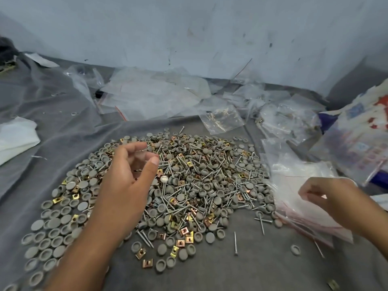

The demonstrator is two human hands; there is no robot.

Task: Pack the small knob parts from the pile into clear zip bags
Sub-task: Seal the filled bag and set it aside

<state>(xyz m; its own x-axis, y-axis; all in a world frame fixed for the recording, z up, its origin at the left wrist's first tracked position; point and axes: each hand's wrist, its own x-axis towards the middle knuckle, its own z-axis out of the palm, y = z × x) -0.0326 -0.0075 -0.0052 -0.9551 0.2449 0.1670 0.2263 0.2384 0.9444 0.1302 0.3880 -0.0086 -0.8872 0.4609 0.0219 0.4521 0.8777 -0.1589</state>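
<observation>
A wide pile (189,181) of grey round knob caps, silver screws and small gold square clips covers the grey cloth in the middle. My left hand (128,181) hovers over the pile's left part, its fingers loosely curled with thumb and fingers apart; I see nothing held in it. My right hand (333,200) is at the right, with fingers curled and pinching the top clear zip bag of a stack (302,198) that lies beside the pile.
More clear bags (151,95) lie scattered at the back along the pale wall, some filled with parts (289,120). A printed sack (361,143) stands at the right. White cloth (16,137) lies at the left. Loose caps and screws dot the front.
</observation>
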